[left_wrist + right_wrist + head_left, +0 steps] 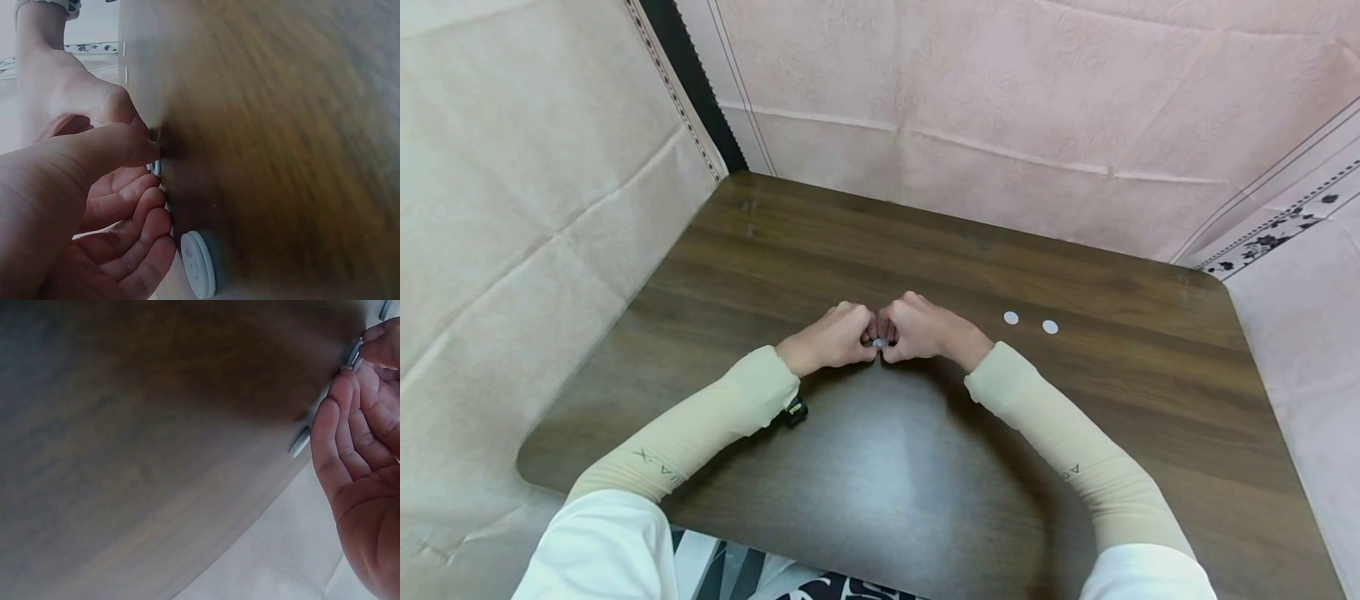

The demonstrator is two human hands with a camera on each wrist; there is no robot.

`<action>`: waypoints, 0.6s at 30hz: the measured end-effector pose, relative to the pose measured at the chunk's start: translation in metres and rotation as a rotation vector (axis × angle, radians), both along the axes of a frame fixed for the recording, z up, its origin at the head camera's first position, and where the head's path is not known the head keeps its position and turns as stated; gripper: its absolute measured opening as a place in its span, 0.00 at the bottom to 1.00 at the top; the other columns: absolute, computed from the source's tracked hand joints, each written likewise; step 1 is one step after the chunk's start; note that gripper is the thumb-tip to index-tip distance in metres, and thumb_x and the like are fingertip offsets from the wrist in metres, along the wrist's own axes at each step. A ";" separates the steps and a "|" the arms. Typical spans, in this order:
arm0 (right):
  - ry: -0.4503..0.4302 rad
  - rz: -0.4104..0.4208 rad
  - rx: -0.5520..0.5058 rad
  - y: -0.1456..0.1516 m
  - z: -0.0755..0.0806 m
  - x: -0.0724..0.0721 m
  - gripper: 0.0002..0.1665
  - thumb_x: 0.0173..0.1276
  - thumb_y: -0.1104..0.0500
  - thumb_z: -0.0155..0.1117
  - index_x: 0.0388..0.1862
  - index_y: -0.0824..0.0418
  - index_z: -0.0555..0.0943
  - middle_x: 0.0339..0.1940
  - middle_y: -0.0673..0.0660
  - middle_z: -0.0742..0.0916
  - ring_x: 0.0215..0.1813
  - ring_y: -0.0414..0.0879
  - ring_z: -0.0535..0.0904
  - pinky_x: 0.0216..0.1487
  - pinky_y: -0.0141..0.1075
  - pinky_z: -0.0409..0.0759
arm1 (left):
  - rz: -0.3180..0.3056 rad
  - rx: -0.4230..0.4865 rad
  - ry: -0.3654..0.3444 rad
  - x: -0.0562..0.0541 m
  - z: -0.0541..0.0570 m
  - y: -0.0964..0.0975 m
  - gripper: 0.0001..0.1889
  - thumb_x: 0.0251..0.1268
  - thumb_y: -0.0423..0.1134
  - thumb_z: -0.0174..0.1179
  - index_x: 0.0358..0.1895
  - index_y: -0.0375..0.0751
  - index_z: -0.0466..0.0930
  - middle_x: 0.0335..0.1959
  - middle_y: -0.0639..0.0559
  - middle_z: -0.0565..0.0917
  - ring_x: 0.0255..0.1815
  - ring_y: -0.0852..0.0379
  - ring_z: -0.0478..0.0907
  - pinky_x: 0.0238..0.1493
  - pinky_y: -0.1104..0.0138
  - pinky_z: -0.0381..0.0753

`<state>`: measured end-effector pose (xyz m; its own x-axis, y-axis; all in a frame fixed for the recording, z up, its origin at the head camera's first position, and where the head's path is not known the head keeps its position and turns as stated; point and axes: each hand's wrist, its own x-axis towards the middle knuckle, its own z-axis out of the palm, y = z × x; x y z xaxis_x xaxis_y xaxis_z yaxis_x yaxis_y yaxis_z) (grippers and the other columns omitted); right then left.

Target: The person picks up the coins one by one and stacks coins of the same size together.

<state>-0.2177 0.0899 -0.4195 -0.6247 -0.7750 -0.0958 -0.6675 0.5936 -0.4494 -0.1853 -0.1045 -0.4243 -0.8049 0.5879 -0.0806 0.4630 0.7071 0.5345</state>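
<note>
My left hand (835, 335) and right hand (917, 329) meet at the middle of the wooden table (880, 450), fingers curled inward. Between the fingertips and thumbs sits a small white disc (880, 342), which both hands appear to pinch by its edges. In the right wrist view, two thin layers show at this disc (156, 167); whether they are separate pieces I cannot tell. Another white disc (199, 264), with a ridged rim, lies by the left hand's outer fingers. From the right wrist, a pale disc (300, 442) is visible beside the right fingers.
Two more white discs (1011, 317) lie flat on the table to the right of the hands. Light patterned cloth (962, 100) hangs behind the table and along its sides. A dark strip (696, 79) runs down at the back left corner.
</note>
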 end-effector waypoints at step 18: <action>-0.123 -0.036 -0.046 0.002 -0.001 -0.002 0.06 0.60 0.64 0.75 0.37 0.62 0.88 0.34 0.52 0.92 0.37 0.40 0.88 0.41 0.30 0.87 | 0.000 -0.006 -0.003 0.000 0.000 -0.001 0.04 0.65 0.34 0.68 0.37 0.37 0.84 0.35 0.47 0.84 0.32 0.58 0.76 0.36 0.67 0.79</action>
